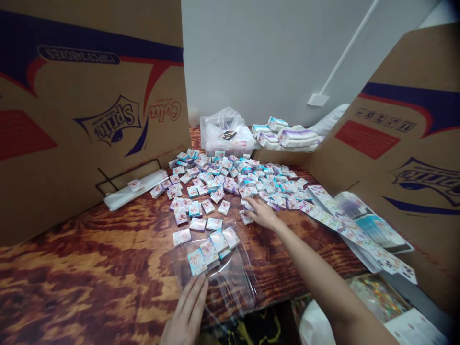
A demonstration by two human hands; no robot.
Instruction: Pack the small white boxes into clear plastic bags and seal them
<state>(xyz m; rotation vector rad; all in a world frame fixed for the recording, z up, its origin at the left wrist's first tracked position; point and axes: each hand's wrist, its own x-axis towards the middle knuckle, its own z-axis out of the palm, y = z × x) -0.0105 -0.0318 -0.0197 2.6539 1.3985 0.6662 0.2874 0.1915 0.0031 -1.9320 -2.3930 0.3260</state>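
My left hand (189,306) lies near the table's front edge with its fingers stretched out. Its fingertips are at the lower edge of a small printed box (197,261), one of several lined up on a clear plastic bag (233,280). My right hand (263,213) reaches to the near side of a heap of similar small boxes (230,184). Its fingers are apart, close to a box (247,190) and above another loose box (246,217). Whether the fingertips touch either one I cannot tell. More single boxes lie between the heap and the bag.
Large cartons stand at left (93,120) and right (409,124). Flat clear bags (138,188) lie by the left carton. Behind the heap are a plastic bag (226,129) and wrapped packs (294,136). Printed strips (345,223) lie at right, above an open box of colourful packets (377,297).
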